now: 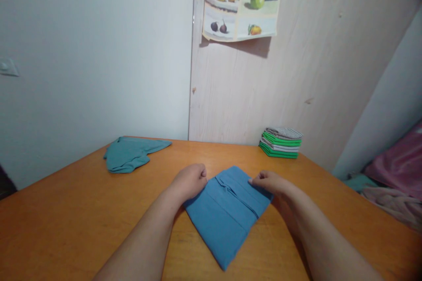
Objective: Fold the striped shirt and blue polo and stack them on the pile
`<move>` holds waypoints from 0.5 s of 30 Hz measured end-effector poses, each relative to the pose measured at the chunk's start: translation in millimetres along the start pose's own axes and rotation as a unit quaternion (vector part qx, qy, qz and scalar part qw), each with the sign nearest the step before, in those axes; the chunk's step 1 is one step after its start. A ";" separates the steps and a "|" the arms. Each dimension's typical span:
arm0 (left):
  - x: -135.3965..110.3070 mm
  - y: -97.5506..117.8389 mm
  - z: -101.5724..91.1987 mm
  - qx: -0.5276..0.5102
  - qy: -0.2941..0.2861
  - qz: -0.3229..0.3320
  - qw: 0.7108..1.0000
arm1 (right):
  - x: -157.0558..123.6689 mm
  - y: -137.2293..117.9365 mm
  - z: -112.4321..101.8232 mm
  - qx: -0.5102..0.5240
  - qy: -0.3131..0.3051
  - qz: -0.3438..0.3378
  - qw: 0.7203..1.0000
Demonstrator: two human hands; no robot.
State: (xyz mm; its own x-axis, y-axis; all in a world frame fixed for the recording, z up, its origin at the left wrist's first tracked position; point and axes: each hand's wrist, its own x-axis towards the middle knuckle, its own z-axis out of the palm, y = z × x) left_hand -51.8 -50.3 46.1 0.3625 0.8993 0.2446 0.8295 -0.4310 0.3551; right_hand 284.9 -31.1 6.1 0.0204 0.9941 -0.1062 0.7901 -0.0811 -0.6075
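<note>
A blue folded cloth [220,215] lies turned cornerwise on the table in front of me, with a fold line and a small rumple near its far side. My left hand [191,180] is closed at its left edge, the fingertips curled out of sight against the fabric. On the opposite edge, my right hand [270,182] pinches the cloth near its right corner between thumb and fingers.
The orange-brown wooden table [66,224] runs back to the wall. A loose teal cloth [128,153] rests at the back left. At the back right stands a stack of folded green and striped cloths [281,142]. Pink fabric [398,162] lies beyond the right edge.
</note>
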 end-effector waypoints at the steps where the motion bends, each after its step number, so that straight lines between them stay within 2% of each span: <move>1: 0.6 2.9 2.0 -0.024 -0.001 0.033 0.999 | -1.5 -3.0 0.9 -0.003 -0.005 0.000 1.000; 4: 0.1 14.9 8.8 -0.082 -0.039 0.121 0.988 | -5.0 -9.6 1.7 -0.010 -0.015 0.006 1.000; 6: -1.7 22.8 13.1 -0.102 -0.060 0.157 0.980 | -6.3 -12.1 1.4 -0.012 -0.017 0.012 1.000; 11: -4.5 31.1 19.5 -0.087 -0.073 0.210 0.971 | -6.1 -14.9 2.8 0.001 -0.013 0.007 1.000; 15: -3.6 29.3 23.2 -0.054 -0.077 0.223 0.970 | -5.4 -15.1 4.9 0.019 -0.001 -0.002 1.000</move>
State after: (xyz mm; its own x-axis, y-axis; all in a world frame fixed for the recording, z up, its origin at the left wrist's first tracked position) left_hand -18.9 -64.4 34.7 0.7417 0.6176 0.2616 0.5281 -0.7782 0.3398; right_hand 269.9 -35.6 11.9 0.0158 0.9943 -0.1058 0.7662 -0.0801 -0.6376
